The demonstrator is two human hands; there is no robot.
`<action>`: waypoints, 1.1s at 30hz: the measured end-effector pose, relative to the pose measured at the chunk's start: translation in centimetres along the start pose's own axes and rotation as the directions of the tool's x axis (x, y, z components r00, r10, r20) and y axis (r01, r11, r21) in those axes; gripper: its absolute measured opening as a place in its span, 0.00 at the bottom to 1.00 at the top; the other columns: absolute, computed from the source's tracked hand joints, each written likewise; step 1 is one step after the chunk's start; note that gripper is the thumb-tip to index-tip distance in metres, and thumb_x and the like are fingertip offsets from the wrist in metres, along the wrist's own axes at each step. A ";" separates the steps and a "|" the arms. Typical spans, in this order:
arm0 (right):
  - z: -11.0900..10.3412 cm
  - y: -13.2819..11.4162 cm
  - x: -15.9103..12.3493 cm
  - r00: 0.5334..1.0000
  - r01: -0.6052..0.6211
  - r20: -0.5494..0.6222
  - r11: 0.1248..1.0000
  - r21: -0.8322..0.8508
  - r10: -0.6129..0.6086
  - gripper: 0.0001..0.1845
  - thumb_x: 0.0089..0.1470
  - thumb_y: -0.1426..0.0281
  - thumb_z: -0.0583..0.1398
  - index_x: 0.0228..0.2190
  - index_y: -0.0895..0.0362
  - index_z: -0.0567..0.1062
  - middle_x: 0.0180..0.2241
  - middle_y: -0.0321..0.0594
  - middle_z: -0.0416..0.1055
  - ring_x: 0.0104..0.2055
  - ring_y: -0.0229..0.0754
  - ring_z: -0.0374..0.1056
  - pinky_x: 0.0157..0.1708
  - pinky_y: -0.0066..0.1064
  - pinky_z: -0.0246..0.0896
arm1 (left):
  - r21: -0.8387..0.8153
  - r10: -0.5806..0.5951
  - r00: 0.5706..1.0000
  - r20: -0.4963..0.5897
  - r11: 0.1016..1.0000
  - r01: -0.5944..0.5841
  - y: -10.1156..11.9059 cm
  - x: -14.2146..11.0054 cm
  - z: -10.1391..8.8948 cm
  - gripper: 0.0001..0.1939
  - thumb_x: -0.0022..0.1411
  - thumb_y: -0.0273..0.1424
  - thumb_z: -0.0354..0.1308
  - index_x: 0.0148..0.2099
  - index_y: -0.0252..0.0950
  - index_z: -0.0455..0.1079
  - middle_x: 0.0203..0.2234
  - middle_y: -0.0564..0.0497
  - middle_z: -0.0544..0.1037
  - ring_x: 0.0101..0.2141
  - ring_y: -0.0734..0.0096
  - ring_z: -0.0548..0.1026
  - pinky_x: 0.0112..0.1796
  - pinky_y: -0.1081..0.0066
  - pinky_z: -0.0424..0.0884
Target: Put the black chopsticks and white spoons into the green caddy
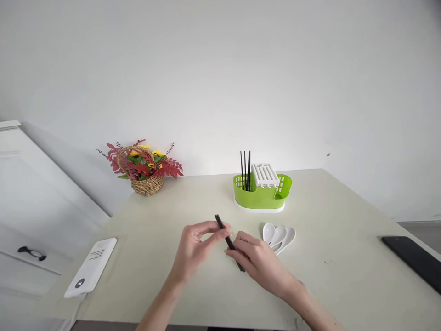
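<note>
Black chopsticks (220, 222) are held together in a tilted bundle above the front middle of the table. My left hand (200, 246) pinches them near the upper end between thumb and fingers. Lower down, my right hand (257, 257) grips the same bundle, whose bottom end sticks out below the fingers. How many sticks are in the bundle I cannot tell. Behind my hands stands a green cutlery holder (258, 198) on a white base, with several black chopsticks (248, 170) upright in its left compartment. White spoons (279, 236) lie fanned out just beyond my right hand.
A white slotted rack (265, 175) tops the holder's middle. At the back left is a wicker flower basket (147, 185). A white power strip (91, 267) with a cable lies left, and a black flat object (415, 259) lies at the right edge. A white cabinet (31, 207) adjoins the table's left side.
</note>
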State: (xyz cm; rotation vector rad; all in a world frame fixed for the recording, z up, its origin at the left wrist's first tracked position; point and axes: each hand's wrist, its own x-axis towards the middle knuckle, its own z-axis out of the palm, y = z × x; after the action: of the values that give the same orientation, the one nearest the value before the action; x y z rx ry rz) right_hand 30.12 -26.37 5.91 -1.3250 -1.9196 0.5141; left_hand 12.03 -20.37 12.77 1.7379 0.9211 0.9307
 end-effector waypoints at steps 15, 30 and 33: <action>-6.4 12.3 -10.1 0.838 -0.435 -0.270 0.879 0.196 0.475 0.27 0.65 0.46 0.52 0.31 0.53 0.76 0.28 0.38 0.72 0.30 0.42 0.68 0.33 0.31 0.64 | -0.416 0.032 0.870 -0.492 0.869 -0.268 1.7 16.3 -1.7 0.24 0.50 0.41 0.77 0.46 0.32 0.81 0.43 0.42 0.85 0.43 0.63 0.84 0.50 0.60 0.80; -6.5 14.6 -12.5 0.694 -0.598 -0.342 0.772 0.215 0.633 0.31 0.63 0.42 0.50 0.29 0.53 0.77 0.23 0.36 0.71 0.27 0.42 0.67 0.29 0.30 0.61 | -0.036 0.073 0.966 -0.250 0.996 -0.085 -4.8 26.7 4.7 0.23 0.49 0.44 0.76 0.39 0.30 0.82 0.36 0.42 0.86 0.29 0.66 0.83 0.40 0.62 0.83; -6.3 15.1 -12.5 0.692 -0.607 -0.331 0.765 0.213 0.641 0.31 0.62 0.42 0.50 0.29 0.53 0.77 0.23 0.36 0.71 0.27 0.42 0.67 0.30 0.29 0.61 | 0.016 0.079 0.974 -0.214 0.997 -0.078 -5.5 27.0 5.0 0.22 0.49 0.45 0.76 0.39 0.32 0.83 0.33 0.45 0.86 0.29 0.65 0.83 0.40 0.63 0.83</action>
State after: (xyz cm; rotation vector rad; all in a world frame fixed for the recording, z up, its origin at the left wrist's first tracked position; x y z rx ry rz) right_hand 46.84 -32.54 -4.54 -1.8671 -1.0703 0.5960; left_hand 27.11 3.19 11.25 1.7135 1.0004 1.1861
